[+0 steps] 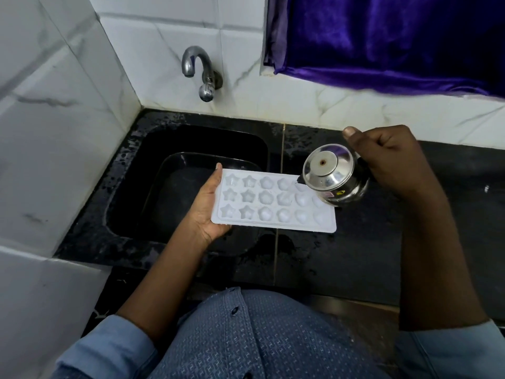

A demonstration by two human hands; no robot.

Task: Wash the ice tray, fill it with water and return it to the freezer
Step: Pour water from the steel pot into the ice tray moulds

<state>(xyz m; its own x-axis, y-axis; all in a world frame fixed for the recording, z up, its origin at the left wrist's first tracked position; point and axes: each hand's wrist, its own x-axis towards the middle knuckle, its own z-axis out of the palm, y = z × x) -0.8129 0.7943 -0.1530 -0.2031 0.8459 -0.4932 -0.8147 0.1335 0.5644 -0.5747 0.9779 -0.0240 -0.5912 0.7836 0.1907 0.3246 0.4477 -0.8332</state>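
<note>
While left hand [208, 212] holds the ice tray [273, 214], right hand [390, 160] grips a steel pot [332, 177] tipped at three o'clock. Filling, seemingly; next, keep the tray level.

Home kitchen corner: a steel tap [200, 72] is jutting from white marbled wall tiles [164, 36] over a black sink [131, 187] sitting in a wet black counter [355, 255], purple curtain [382, 36] hanging alongside.

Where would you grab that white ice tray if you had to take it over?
Probably the flat rim along the near long edge of the ice tray, coming from the front: the left hand cups the left end, and the right hand tips a steel pot over the right end. Fingers underneath, thumb on the rim, keeps it level.
</note>
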